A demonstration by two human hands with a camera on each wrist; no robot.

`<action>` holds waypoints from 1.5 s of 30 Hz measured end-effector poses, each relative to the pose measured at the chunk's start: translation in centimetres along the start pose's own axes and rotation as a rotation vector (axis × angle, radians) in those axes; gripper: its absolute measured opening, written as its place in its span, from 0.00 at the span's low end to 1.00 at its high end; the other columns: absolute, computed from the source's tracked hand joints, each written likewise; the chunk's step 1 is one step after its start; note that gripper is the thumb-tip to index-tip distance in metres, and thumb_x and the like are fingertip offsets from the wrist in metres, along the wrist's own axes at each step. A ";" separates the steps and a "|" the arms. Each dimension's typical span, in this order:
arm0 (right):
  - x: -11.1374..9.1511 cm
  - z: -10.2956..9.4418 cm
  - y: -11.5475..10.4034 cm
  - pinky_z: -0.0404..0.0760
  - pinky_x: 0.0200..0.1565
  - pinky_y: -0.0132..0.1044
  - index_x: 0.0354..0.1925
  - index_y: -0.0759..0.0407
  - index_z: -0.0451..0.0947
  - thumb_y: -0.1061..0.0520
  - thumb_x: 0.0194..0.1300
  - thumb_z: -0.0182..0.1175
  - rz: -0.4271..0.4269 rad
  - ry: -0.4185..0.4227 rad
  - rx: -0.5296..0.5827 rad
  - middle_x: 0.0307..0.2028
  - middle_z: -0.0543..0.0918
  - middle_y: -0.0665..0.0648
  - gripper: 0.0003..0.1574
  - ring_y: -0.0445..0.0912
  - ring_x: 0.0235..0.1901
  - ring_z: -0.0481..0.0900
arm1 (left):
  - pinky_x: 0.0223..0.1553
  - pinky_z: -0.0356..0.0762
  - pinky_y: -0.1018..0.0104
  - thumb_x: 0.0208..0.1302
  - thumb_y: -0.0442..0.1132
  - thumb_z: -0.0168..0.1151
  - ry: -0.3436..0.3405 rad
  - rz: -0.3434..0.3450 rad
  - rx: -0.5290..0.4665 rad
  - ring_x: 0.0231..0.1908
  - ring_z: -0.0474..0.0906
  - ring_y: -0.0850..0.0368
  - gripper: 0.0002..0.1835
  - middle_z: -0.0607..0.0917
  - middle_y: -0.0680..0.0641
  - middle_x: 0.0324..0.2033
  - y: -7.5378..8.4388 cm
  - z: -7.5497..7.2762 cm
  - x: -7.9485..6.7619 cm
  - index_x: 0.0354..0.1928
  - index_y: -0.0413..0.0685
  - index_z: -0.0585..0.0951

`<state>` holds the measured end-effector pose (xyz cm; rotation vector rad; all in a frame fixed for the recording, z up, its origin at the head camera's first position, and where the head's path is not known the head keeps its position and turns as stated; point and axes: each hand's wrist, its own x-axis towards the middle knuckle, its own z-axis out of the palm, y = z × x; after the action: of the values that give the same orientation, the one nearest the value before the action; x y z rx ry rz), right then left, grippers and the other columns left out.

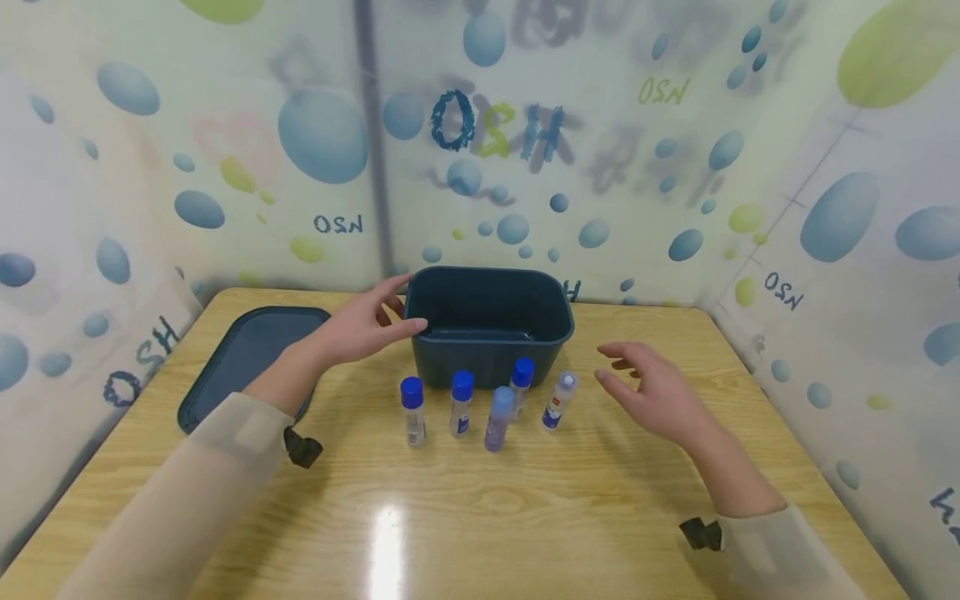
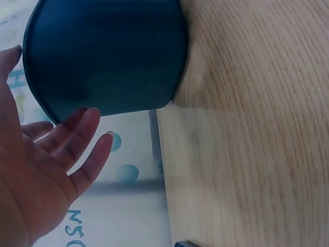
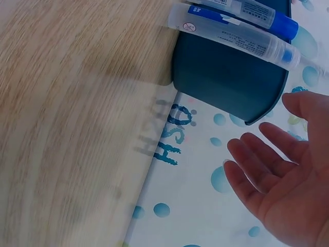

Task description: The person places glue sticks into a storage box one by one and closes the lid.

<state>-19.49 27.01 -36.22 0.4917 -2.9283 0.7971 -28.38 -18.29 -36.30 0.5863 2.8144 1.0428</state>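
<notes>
A dark blue-green plastic bin [image 1: 480,360] stands upright at the back of the table, its inside bare. My left hand [image 1: 362,328] spans the bin's left end, thumb at the front rim corner and fingers spread toward the back corner. In the left wrist view those fingers [image 2: 82,134] are loosely extended beside the bin wall. My right hand [image 1: 654,393] hovers to the bin's right, apart from it, fingers slightly bent and holding nothing. In front of the bin stand several small clear glue bottles, including a blue-capped one [image 1: 413,412] and a pale-capped one [image 1: 558,402].
A dark flat lid [image 1: 251,354] lies on the wooden table [image 1: 480,517] at the left, partly behind my left forearm. Patterned white walls [image 1: 637,208] close in the back and both sides of the table.
</notes>
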 end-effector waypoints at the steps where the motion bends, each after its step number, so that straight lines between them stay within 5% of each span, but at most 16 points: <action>1: 0.0 0.0 -0.1 0.80 0.66 0.65 0.74 0.61 0.75 0.47 0.85 0.60 0.000 0.002 0.005 0.71 0.80 0.66 0.31 0.64 0.66 0.82 | 0.46 0.85 0.53 0.76 0.67 0.64 0.001 0.000 0.001 0.50 0.87 0.46 0.51 0.83 0.41 0.61 0.0 0.1 0.0 0.90 0.60 0.52; 14: -0.1 0.3 -0.7 0.83 0.63 0.61 0.72 0.61 0.77 0.47 0.86 0.58 0.010 0.018 0.089 0.68 0.83 0.64 0.28 0.60 0.62 0.85 | 0.45 0.83 0.56 0.75 0.68 0.65 0.003 -0.004 -0.010 0.48 0.85 0.47 0.52 0.83 0.41 0.61 -0.6 0.7 0.2 0.90 0.63 0.50; 21: -0.1 1.1 -0.7 0.87 0.54 0.38 0.70 0.56 0.78 0.46 0.86 0.59 0.088 -0.042 0.398 0.65 0.85 0.63 0.25 0.61 0.57 0.86 | 0.45 0.85 0.57 0.75 0.67 0.65 0.008 -0.010 -0.042 0.48 0.85 0.46 0.52 0.83 0.41 0.58 -0.8 1.0 0.0 0.90 0.64 0.50; 26: 0.2 2.2 -0.5 0.88 0.54 0.39 0.70 0.56 0.78 0.47 0.83 0.63 0.100 -0.080 0.524 0.65 0.85 0.62 0.26 0.62 0.57 0.85 | 0.44 0.85 0.57 0.76 0.66 0.65 0.005 -0.009 -0.079 0.46 0.85 0.47 0.52 0.84 0.40 0.56 -1.0 1.4 0.0 0.90 0.65 0.48; 45: 0.5 4.0 -0.1 0.85 0.46 0.33 0.62 0.56 0.82 0.56 0.78 0.70 -0.001 -0.097 0.523 0.54 0.86 0.60 0.19 0.54 0.46 0.83 | 0.45 0.85 0.57 0.76 0.65 0.65 -0.008 -0.006 -0.076 0.46 0.85 0.47 0.52 0.85 0.40 0.56 -0.8 1.1 0.1 0.90 0.65 0.47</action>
<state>-19.87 24.71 -39.56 0.5724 -2.7761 1.5898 -28.48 -18.12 -37.64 0.5727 2.7540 1.1386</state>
